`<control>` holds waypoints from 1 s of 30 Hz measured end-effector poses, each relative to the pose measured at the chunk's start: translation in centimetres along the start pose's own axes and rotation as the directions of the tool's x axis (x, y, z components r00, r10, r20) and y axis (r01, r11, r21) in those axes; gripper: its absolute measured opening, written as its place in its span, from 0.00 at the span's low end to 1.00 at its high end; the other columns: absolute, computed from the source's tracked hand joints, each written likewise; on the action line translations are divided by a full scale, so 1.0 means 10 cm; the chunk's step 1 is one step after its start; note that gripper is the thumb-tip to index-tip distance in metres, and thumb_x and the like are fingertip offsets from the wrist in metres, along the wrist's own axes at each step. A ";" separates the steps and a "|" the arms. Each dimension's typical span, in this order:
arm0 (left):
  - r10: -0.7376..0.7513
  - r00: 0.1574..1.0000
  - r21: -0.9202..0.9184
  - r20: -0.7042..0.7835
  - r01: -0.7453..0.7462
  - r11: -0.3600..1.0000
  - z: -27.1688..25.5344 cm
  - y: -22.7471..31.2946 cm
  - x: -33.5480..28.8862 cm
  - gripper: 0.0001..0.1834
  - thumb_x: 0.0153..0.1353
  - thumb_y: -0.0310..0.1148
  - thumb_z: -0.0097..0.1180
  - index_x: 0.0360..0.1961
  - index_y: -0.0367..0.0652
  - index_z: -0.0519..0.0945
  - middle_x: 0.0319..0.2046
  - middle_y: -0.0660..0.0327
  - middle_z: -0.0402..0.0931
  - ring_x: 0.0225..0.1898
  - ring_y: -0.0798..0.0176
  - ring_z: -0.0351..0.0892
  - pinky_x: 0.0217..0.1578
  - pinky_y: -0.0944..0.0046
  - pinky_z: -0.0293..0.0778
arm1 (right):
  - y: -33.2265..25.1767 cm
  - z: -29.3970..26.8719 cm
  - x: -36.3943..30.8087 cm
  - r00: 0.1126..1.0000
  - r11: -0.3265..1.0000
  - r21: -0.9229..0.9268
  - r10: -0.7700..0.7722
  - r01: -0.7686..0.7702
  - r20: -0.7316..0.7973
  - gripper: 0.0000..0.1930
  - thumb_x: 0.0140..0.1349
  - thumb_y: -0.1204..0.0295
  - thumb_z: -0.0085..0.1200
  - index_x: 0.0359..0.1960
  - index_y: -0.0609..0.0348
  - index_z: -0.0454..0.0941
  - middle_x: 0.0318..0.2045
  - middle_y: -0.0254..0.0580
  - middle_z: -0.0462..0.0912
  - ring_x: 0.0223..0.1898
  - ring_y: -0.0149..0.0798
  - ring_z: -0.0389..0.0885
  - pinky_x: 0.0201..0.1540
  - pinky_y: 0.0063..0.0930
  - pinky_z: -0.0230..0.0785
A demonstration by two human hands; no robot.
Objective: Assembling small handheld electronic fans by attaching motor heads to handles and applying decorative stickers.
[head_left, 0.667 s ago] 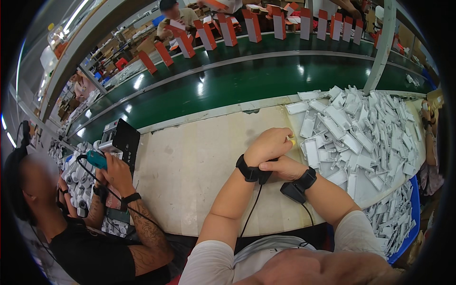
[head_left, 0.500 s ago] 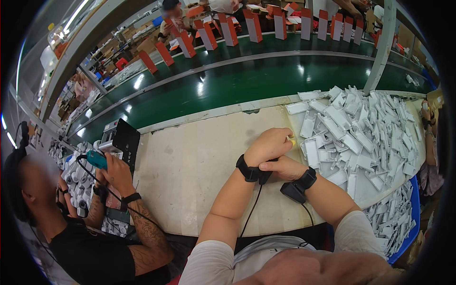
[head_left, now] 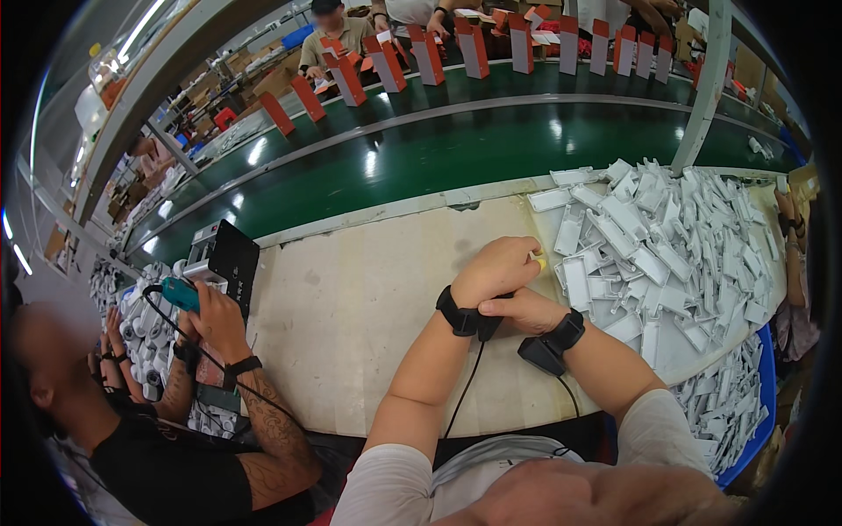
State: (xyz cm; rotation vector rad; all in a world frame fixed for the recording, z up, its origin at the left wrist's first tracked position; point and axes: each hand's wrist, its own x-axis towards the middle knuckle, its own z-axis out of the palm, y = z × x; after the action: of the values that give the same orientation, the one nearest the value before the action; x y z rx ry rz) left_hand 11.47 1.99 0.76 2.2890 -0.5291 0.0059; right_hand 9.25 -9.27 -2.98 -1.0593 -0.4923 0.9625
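My left hand (head_left: 498, 267) is over the table, its fingers curled. At its fingertips shows a small yellow piece (head_left: 541, 261); whether the fingers grip it is unclear. A black wristband (head_left: 458, 314) with a boxy unit and a cable circles my left wrist. My right hand (head_left: 529, 310) closes on that unit, thumb on top, other fingers mostly hidden beneath. Another black wristband (head_left: 561, 336) with a cabled unit sits on my right wrist. Just right of my hands lies a large heap of white plastic housings (head_left: 645, 254).
A blue bin (head_left: 765, 394) holds more white parts. Beyond the pale table (head_left: 351, 307) runs a green conveyor (head_left: 421, 167) with orange-and-white boxes (head_left: 474, 48). At left a co-worker holds a teal power tool (head_left: 180, 294) near a black case (head_left: 235, 263). A metal post (head_left: 709, 88) stands at right.
My hands have stayed put. The boxes on the conveyor have shifted slightly right. The co-worker's head has lowered, and people across the conveyor have moved.
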 end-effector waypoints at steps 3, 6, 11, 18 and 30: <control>0.004 1.000 0.002 -0.002 -0.004 1.000 0.00 0.00 0.00 0.17 0.47 0.30 0.47 0.37 0.32 0.77 0.27 0.44 0.77 0.30 0.43 0.77 0.33 0.53 0.72 | 0.00 0.01 0.00 1.000 1.000 0.003 -0.005 0.005 -0.001 0.31 0.55 0.64 0.61 0.57 0.66 0.63 0.54 0.42 0.68 0.56 0.35 0.65 0.59 0.29 0.58; 0.007 1.000 0.000 -0.001 -0.007 1.000 -0.01 0.01 0.00 0.17 0.47 0.30 0.47 0.37 0.32 0.77 0.27 0.44 0.77 0.30 0.43 0.77 0.33 0.53 0.72 | 0.02 -0.01 0.01 1.000 1.000 -0.011 -0.015 0.015 -0.001 0.32 0.54 0.63 0.61 0.57 0.66 0.63 0.54 0.42 0.68 0.56 0.36 0.65 0.59 0.29 0.58; -0.023 0.998 0.041 0.066 0.021 0.999 -0.03 -0.01 0.01 0.19 0.52 0.33 0.48 0.42 0.32 0.75 0.31 0.47 0.78 0.32 0.47 0.77 0.34 0.58 0.73 | 0.02 -0.01 0.01 1.000 1.000 -0.006 -0.012 0.012 0.002 0.32 0.54 0.63 0.61 0.57 0.66 0.63 0.54 0.42 0.68 0.56 0.36 0.65 0.59 0.29 0.58; -0.019 0.998 0.040 0.066 0.016 0.999 -0.03 -0.01 0.01 0.19 0.51 0.33 0.48 0.42 0.32 0.75 0.30 0.47 0.78 0.31 0.47 0.77 0.34 0.57 0.73 | 0.02 -0.01 0.01 1.000 1.000 -0.012 -0.015 0.015 0.007 0.31 0.54 0.63 0.61 0.57 0.65 0.63 0.54 0.41 0.68 0.56 0.35 0.65 0.58 0.29 0.59; -0.010 0.998 0.046 0.062 0.007 0.999 -0.01 -0.03 0.02 0.18 0.52 0.33 0.49 0.42 0.32 0.76 0.31 0.47 0.78 0.31 0.47 0.77 0.34 0.58 0.73 | 0.02 -0.04 0.02 1.000 1.000 0.003 0.020 -0.020 0.003 0.31 0.55 0.67 0.60 0.58 0.62 0.60 0.55 0.41 0.67 0.57 0.37 0.65 0.59 0.35 0.59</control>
State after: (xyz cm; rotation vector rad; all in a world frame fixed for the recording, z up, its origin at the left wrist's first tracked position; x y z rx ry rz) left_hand 11.77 2.16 0.67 2.3419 -0.5568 -0.0586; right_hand 9.49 -9.27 -3.37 -1.0624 -0.4831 0.9823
